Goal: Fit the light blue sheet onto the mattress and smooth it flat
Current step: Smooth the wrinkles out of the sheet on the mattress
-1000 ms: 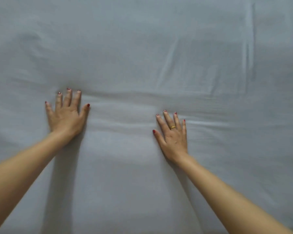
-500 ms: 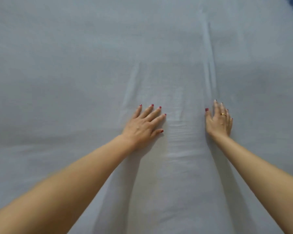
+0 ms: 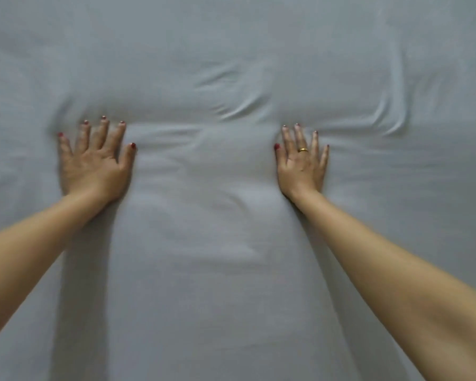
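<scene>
No writing or label shows anywhere. The sheet [image 3: 237, 284] fills the whole view, so the mattress under it is hidden. It is light blue-grey, spread over the bed, mostly flat in the near part. A band of soft creases runs across it just beyond the fingertips, with sharper folds between the 2 hands and another curved fold at far right. The left hand [image 3: 94, 160] lies palm down on the sheet, fingers straight and spread, holding nothing. The right hand [image 3: 302, 163] lies the same way, flat and spread, well apart from the left; a gold ring [image 3: 303, 149] sits on 1 finger. Both bare forearms reach in from the lower corners and cast shadows on the cloth.
</scene>
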